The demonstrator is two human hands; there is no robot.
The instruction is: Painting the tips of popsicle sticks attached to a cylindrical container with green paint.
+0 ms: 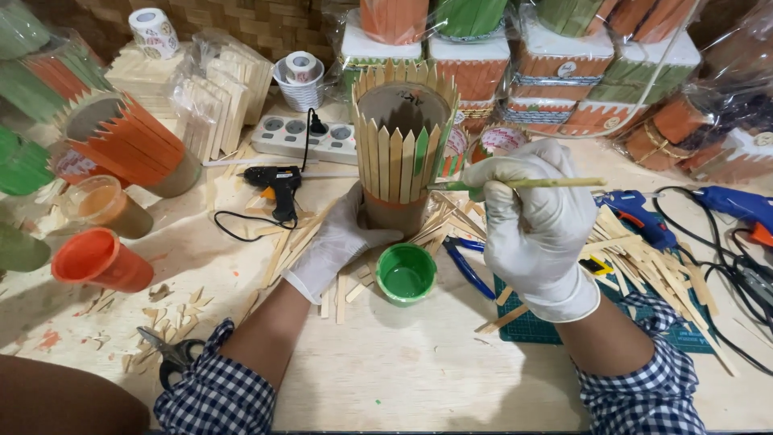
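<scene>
Gloved hands at work on a stick-clad cylinder holder, one steadying it, one holding a paintbrush to it.

Left hand (338,242), in a white glove, is wrapped around the base of the cylinder holder (403,149), which stands upright on the worktop (403,362); the right hand (535,221), also gloved, pinches a thin paintbrush (523,184) whose green tip touches a partly green stick on the holder's right side. Just in front of the holder sits a small cup of green paint (406,274). Left of the holder lie a black glue gun (275,184) and a white power strip (304,137); further left, an orange-painted holder (129,141) lies on its side. Right of it loose wooden sticks (644,258) cover a green cutting mat (531,326), beside blue glue guns (636,213). Scissors (173,354) lie well to the front left.
</scene>
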